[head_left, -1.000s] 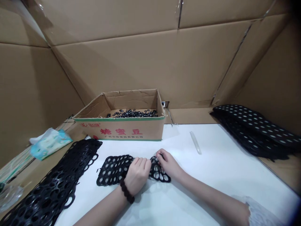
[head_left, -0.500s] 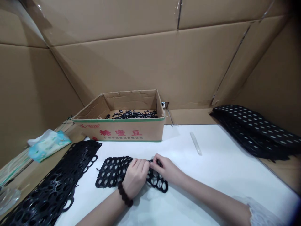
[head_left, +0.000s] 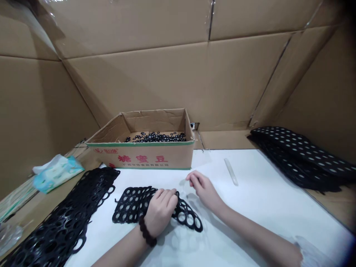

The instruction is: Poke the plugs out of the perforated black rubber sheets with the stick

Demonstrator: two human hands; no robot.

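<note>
A black rubber sheet (head_left: 129,204) with rows of round holes lies on the white table. My left hand (head_left: 162,205), with a dark beaded bracelet at the wrist, is closed over the sheet's middle. To the right of that hand, the sheet's end (head_left: 190,218) sticks out at a slant, its holes larger and more open. Apart from the sheet, my right hand (head_left: 201,185) is raised with fingertips pinched together; whatever is between them is too small or blurred to make out.
Behind the hands stands an open cardboard box (head_left: 144,157) with many small black rings (head_left: 158,138) inside. A stack of dotted black sheets (head_left: 303,155) sits right; holed black strips (head_left: 61,215) lie left beside a tissue pack (head_left: 58,172). A whitish stick (head_left: 230,171) lies on the table (head_left: 258,200).
My right hand has come away from the sheet, moving up and to the right. The sheet's free end now stretches farther right. My left hand has stayed on the sheet.
</note>
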